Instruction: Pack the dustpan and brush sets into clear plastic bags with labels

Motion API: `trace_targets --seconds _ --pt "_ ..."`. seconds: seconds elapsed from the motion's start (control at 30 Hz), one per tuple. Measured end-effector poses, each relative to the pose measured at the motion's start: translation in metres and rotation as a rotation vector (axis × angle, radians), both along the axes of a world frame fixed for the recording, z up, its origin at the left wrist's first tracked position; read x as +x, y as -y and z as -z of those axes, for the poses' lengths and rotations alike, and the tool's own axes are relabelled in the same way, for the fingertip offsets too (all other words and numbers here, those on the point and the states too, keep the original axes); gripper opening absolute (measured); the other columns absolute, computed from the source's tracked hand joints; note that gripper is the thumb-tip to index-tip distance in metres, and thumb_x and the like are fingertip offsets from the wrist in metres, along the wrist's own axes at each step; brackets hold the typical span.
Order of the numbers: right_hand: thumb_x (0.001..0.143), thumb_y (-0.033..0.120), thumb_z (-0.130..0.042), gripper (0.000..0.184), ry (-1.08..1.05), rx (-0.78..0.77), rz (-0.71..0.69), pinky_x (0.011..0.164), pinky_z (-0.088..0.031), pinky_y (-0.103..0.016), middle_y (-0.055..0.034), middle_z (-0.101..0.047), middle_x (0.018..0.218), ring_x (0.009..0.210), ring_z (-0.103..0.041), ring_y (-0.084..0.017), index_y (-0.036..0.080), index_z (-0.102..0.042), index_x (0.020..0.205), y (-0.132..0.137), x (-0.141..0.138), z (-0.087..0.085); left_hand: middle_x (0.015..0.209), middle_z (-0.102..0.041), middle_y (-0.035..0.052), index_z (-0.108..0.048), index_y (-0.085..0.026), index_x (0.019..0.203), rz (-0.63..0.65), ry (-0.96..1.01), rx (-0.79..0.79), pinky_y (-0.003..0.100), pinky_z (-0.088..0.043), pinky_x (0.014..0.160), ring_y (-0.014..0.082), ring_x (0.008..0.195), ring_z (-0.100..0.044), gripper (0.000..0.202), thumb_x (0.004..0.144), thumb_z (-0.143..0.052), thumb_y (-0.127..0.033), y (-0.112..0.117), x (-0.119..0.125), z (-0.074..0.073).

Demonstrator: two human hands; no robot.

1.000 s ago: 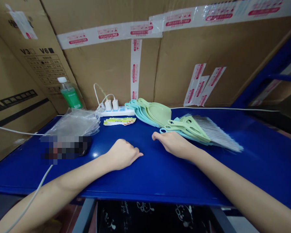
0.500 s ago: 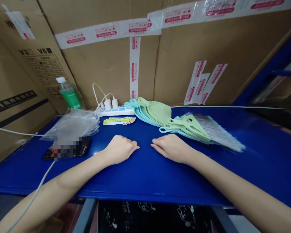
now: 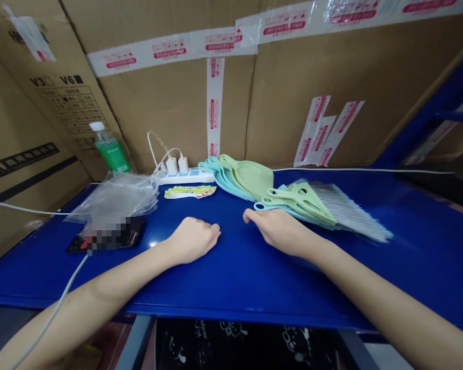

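My left hand [image 3: 196,240] rests on the blue tabletop [image 3: 200,288] as a loose fist, with nothing in it. My right hand [image 3: 280,231] is slightly raised, its fingers bent and close together, and no held thing shows. Just behind it lie several hand brushes [image 3: 304,203] with green and blue handles and pale bristles pointing right; the hand covers part of the lowest blue handle. Whether they touch I cannot tell. Further back is a stack of small dustpans [image 3: 254,177], green on top of blue, beside the brushes.
Clear plastic bags [image 3: 119,198] lie at the left, partly over a dark device [image 3: 133,234] that is blurred out. Behind them stands a green-labelled bottle [image 3: 113,154]. A power strip [image 3: 195,176] with chargers and some colourful packets [image 3: 189,192] lie near the cardboard wall [image 3: 170,103].
My right hand has risen a little off the tabletop, and its fingers have moved toward the brush handles. My left hand has stayed almost in place.
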State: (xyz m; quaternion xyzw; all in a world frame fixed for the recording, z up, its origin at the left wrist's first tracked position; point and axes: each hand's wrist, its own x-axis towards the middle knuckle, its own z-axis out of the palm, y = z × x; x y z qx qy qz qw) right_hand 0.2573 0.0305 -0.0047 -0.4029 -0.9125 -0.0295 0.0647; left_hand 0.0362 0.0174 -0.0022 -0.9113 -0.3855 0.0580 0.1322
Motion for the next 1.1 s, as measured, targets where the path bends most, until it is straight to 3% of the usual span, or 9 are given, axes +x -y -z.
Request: trace_targets --seconds 0.3,0.67,0.9,1.1 --pt "0.091 0.009 -0.037 0.022 0.077 -0.026 -0.015 0.053 -0.028 -0.026 -0.0028 -0.066 0.066 0.059 -0.06 -0.018 0.016 -0.058 0.092 -0.002 -0.001 0.001 0.077 -0.072 0.0072 -0.06 -0.015 0.083 -0.113 -0.062 -0.049 0.032 -0.047 0.066 0.0224 0.071 -0.069 0.025 0.096 -0.041 -0.023 0.01 0.008 -0.003" --pt "0.095 0.016 -0.04 0.024 0.051 0.004 -0.072 0.054 -0.03 -0.028 -0.003 -0.072 0.073 0.062 -0.066 -0.02 0.018 -0.061 0.084 -0.003 0.0 0.001 0.079 -0.072 0.0181 -0.064 -0.006 0.094 -0.458 -0.133 -0.054 0.043 -0.047 0.08 0.0264 0.077 -0.071 0.028 0.081 -0.04 0.002 0.018 -0.005 -0.013" --pt "0.095 0.02 -0.044 0.022 -0.001 0.014 -0.12 0.054 -0.032 -0.027 -0.0017 -0.07 0.07 0.061 -0.065 -0.019 0.019 -0.062 0.081 -0.003 0.002 0.004 0.077 -0.071 0.0224 -0.063 -0.004 0.104 -0.627 -0.087 -0.015 0.056 -0.043 0.082 0.0322 0.079 -0.07 0.03 0.088 -0.038 -0.011 0.014 -0.018 -0.003" --pt "0.093 0.02 -0.05 0.021 0.054 -0.002 -0.08 0.051 -0.03 -0.027 -0.0015 -0.067 0.065 0.056 -0.062 -0.018 0.019 -0.055 0.073 -0.002 -0.001 0.0 0.083 -0.07 0.0238 -0.062 -0.005 0.108 -0.718 -0.07 -0.001 0.058 -0.042 0.083 0.0343 0.086 -0.069 0.03 0.09 -0.04 -0.017 0.006 -0.032 0.001"
